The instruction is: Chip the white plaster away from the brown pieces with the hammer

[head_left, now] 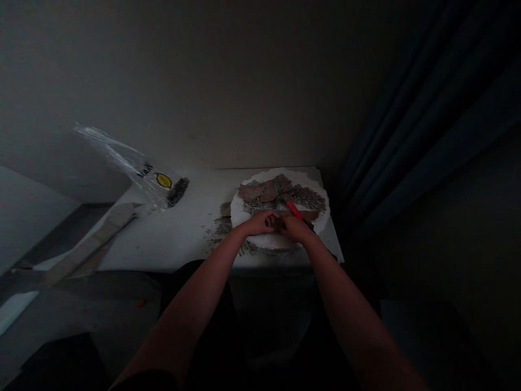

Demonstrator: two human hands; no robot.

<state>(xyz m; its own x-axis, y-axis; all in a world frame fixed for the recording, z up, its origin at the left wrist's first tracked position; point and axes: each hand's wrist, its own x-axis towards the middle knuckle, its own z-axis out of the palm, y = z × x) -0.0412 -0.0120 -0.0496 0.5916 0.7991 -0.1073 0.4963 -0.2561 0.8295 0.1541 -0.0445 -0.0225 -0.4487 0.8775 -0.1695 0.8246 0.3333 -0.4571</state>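
Observation:
Both my hands work over a round white board (321, 225) with a ragged edge. My left hand (260, 222) has its fingers curled at a small dark brown piece (278, 223). Opposite it, my right hand (294, 227) pinches the same piece, its fingers nearly meeting the left ones. Just beyond my right hand slants a red and black tool (293, 209); its kind is unclear, and so is whether the hand touches it. A flat brown strip (310, 215) lies partly behind the hands. Farther back on the board rests a rough, bark-like brown piece (260, 191).
Grey-brown grit (311, 198) covers part of the board. Dark crumbs (220, 229) are scattered on the white table (163, 244) at its left. A clear plastic bag (134, 168) with dark contents stands farther left. Brown strips (106, 233) hang over the table's left edge. A dark curtain (407, 125) hangs at right.

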